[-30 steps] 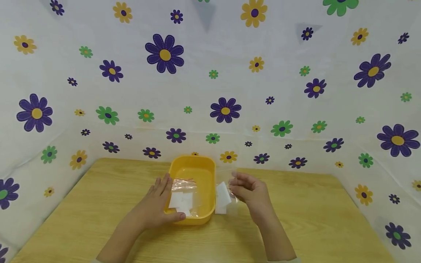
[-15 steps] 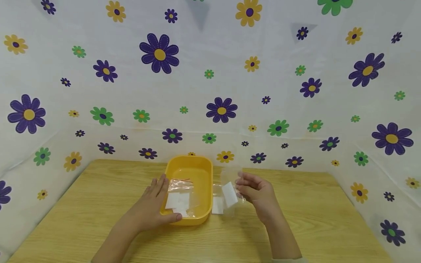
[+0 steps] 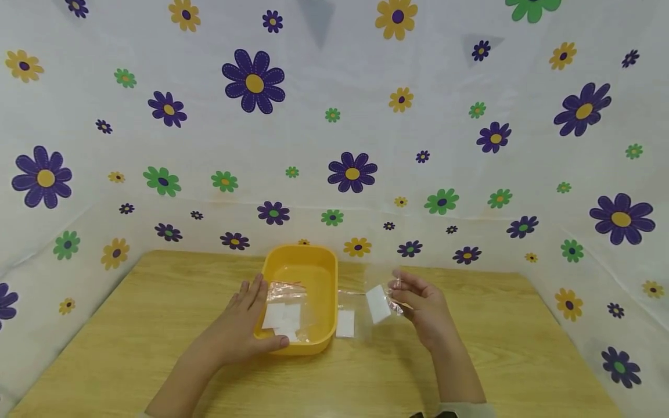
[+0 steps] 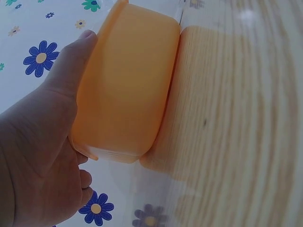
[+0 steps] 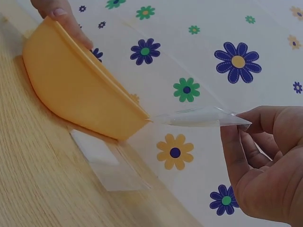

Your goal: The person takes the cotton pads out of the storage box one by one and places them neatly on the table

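My left hand point(image 3: 230, 334) rests on the near left corner of a yellow plastic tray point(image 3: 326, 267). Its fingers lie straight along the left rim, and the thumb reaches over the front rim. My right hand point(image 3: 425, 307) pinches the edge of a clear plastic bag point(image 5: 189, 117) between thumb and fingers, to the right of the tray. Inside that bag shows a white square piece point(image 3: 378, 304). On the table against the tray's right side lies another clear bag with a white square point(image 3: 345, 324). The tray holds clear bags with white pieces point(image 3: 287, 316) and red seal lines.
A light wooden table point(image 3: 496, 348) bears everything. White cloth with purple, yellow and green flowers point(image 3: 352, 172) hangs behind it and along both sides. The tray stands near the table's back edge.
My right hand has drawn the pinched bag rightward, away from the tray, uncovering more of the bag on the table. My left hand has stayed on the tray.
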`<state>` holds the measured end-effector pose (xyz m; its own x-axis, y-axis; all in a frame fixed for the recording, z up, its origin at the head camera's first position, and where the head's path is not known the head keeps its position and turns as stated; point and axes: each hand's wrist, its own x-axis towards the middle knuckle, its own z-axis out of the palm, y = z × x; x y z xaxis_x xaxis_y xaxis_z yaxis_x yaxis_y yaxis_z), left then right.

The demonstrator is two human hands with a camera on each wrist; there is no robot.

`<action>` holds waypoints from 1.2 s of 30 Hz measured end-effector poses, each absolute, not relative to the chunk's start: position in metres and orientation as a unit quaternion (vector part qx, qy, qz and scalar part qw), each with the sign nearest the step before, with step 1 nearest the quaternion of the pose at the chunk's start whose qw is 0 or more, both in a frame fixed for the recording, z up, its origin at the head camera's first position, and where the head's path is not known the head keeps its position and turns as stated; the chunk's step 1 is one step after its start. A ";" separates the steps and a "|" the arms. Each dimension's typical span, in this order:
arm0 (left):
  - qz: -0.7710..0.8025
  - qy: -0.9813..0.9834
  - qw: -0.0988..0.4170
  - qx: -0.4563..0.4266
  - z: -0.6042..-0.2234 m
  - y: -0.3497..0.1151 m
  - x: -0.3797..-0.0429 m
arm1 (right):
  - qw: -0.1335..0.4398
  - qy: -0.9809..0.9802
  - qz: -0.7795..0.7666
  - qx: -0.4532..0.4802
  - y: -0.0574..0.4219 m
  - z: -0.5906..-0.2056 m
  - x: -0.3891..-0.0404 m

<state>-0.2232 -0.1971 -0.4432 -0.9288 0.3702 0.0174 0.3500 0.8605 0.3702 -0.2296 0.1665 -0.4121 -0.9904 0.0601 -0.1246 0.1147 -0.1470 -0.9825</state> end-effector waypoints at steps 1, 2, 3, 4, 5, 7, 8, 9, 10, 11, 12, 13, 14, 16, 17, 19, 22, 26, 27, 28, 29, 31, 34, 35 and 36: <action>0.186 0.964 0.028 0.187 -0.443 -0.197 -0.223 | 0.019 0.651 -0.756 0.069 0.168 -0.412 -0.230; 0.186 0.964 0.029 0.187 -0.442 -0.197 -0.223 | 0.019 0.648 -0.759 0.069 0.169 -0.412 -0.230; 0.186 0.964 0.029 0.187 -0.442 -0.197 -0.223 | 0.019 0.646 -0.760 0.069 0.171 -0.412 -0.231; 0.187 0.964 0.029 0.187 -0.442 -0.197 -0.223 | 0.019 0.645 -0.761 0.070 0.172 -0.413 -0.231; 0.188 0.964 0.030 0.187 -0.441 -0.196 -0.223 | 0.018 0.645 -0.761 0.071 0.173 -0.413 -0.231; 0.189 0.963 0.031 0.188 -0.441 -0.196 -0.223 | 0.018 0.645 -0.760 0.073 0.175 -0.414 -0.231; 0.191 0.963 0.031 0.188 -0.441 -0.196 -0.223 | 0.017 0.645 -0.761 0.074 0.177 -0.415 -0.232; 0.191 0.963 0.032 0.188 -0.440 -0.195 -0.223 | 0.017 0.645 -0.761 0.074 0.178 -0.416 -0.232; 0.192 0.963 0.033 0.188 -0.440 -0.195 -0.223 | 0.017 0.644 -0.761 0.075 0.179 -0.416 -0.232; 0.192 0.963 0.033 0.188 -0.440 -0.195 -0.223 | 0.017 0.644 -0.761 0.075 0.180 -0.417 -0.233; 0.192 0.963 0.033 0.187 -0.441 -0.195 -0.224 | 0.018 0.645 -0.760 0.076 0.181 -0.418 -0.233; 0.192 0.963 0.034 0.187 -0.441 -0.195 -0.224 | 0.018 0.644 -0.761 0.076 0.181 -0.418 -0.233; 0.192 0.963 0.033 0.187 -0.441 -0.195 -0.224 | 0.018 0.643 -0.761 0.078 0.182 -0.419 -0.234; 0.192 0.963 0.032 0.187 -0.441 -0.195 -0.224 | 0.019 0.643 -0.761 0.081 0.183 -0.420 -0.234; 0.193 0.963 0.031 0.188 -0.442 -0.196 -0.224 | 0.019 0.643 -0.761 0.082 0.183 -0.421 -0.234; 0.193 0.962 0.028 0.190 -0.442 -0.196 -0.224 | 0.018 0.643 -0.761 0.084 0.184 -0.422 -0.235; 0.192 0.962 0.026 0.193 -0.442 -0.196 -0.223 | 0.018 0.643 -0.761 0.086 0.184 -0.425 -0.235; 0.193 0.961 0.026 0.194 -0.441 -0.196 -0.223 | 0.015 0.642 -0.761 0.093 0.184 -0.428 -0.236; 0.193 0.962 0.027 0.193 -0.441 -0.197 -0.223 | 0.014 0.642 -0.760 0.095 0.184 -0.428 -0.236; 0.193 0.962 0.027 0.193 -0.441 -0.197 -0.223 | 0.014 0.643 -0.759 0.095 0.184 -0.428 -0.236; 0.194 0.962 0.027 0.193 -0.441 -0.197 -0.223 | 0.012 0.644 -0.759 0.098 0.184 -0.429 -0.236; 0.194 0.962 0.028 0.193 -0.441 -0.197 -0.223 | 0.010 0.645 -0.758 0.098 0.184 -0.429 -0.236; 0.195 0.961 0.030 0.193 -0.441 -0.197 -0.223 | 0.010 0.646 -0.757 0.097 0.185 -0.430 -0.236; 0.195 0.961 0.030 0.192 -0.441 -0.197 -0.223 | 0.009 0.645 -0.758 0.099 0.186 -0.431 -0.236; 0.194 0.961 0.030 0.192 -0.441 -0.197 -0.223 | 0.011 0.646 -0.757 0.099 0.186 -0.431 -0.237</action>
